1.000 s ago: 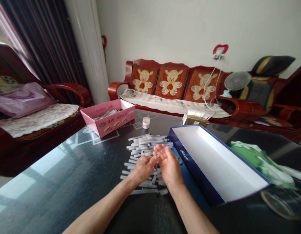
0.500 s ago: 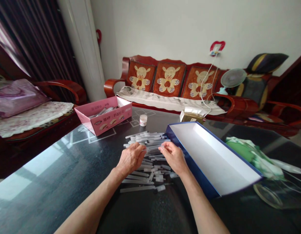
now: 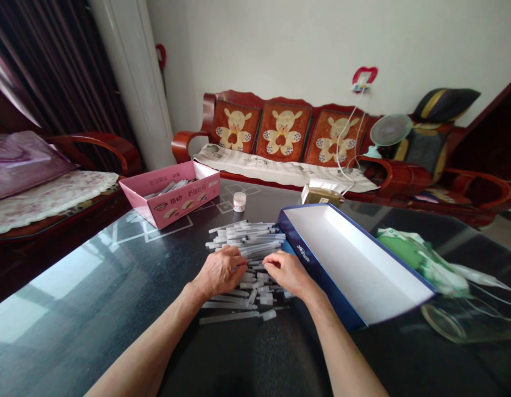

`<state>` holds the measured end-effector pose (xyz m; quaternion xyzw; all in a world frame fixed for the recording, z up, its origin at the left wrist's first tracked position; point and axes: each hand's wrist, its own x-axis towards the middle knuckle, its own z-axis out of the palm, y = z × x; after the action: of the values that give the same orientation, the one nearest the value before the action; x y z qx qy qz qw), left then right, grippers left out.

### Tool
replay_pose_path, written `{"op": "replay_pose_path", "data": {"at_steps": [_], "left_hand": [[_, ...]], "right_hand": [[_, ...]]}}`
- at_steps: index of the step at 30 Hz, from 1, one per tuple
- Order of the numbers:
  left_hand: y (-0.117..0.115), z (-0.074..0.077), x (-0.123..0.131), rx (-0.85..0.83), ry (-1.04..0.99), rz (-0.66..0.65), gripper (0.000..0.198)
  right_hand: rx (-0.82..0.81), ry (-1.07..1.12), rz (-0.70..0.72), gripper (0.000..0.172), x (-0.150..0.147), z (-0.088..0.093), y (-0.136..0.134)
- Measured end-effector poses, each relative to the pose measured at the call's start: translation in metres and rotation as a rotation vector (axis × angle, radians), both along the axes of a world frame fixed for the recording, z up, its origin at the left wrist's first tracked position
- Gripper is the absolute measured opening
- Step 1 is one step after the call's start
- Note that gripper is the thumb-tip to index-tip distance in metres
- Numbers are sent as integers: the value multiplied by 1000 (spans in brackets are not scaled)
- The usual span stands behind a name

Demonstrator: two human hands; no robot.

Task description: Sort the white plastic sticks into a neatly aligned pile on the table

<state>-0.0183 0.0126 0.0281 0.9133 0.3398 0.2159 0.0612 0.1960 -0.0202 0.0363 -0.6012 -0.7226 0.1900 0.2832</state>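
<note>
A heap of several thin white and clear sticks (image 3: 247,242) lies on the dark glossy table (image 3: 115,298). My left hand (image 3: 219,271) rests palm down on the near part of the heap, fingers curled onto the sticks. Close beside it, my right hand (image 3: 286,273) also lies on the heap, its fingers bent and touching sticks. What either hand grips under its fingers is hidden. An open blue box with a white inside (image 3: 355,264) stands just right of my right hand.
A pink carton (image 3: 170,193) with more sticks stands at the back left. A small white jar (image 3: 239,202) and a tan packet (image 3: 321,194) sit behind the heap. Green-and-white cloth (image 3: 421,259) and a glass dish (image 3: 450,322) lie at the right. A red wooden sofa (image 3: 288,138) stands beyond.
Both hands were raised together above the heap with the right palm turned up; they have since dropped onto the sticks and spread slightly apart. The view has shifted a little.
</note>
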Motion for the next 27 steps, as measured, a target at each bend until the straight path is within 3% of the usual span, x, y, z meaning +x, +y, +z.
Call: {"op": "replay_pose_path", "data": {"at_steps": [4, 7, 10, 17, 20, 23, 27], "left_hand": [[-2, 2, 1, 10, 75, 3, 28], [-3, 3, 2, 15, 95, -12, 30], [-2, 0, 1, 33, 39, 16, 31], [8, -10, -3, 51, -130, 383, 38], [10, -12, -4, 64, -195, 469, 38], [9, -12, -3, 104, -265, 441, 33], [1, -7, 3, 243, -338, 269, 23]], "right_hand": [[17, -184, 25, 26, -9, -1, -5], [-3, -193, 83, 27, -9, 2, -6], [16, -207, 33, 23, -2, 6, -5], [-19, -432, -85, 16, 8, 6, -6], [-26, -481, -99, 13, 5, 4, -6], [-9, -489, -96, 11, 6, 4, -6], [83, -385, -60, 11, 5, 11, -4]]}}
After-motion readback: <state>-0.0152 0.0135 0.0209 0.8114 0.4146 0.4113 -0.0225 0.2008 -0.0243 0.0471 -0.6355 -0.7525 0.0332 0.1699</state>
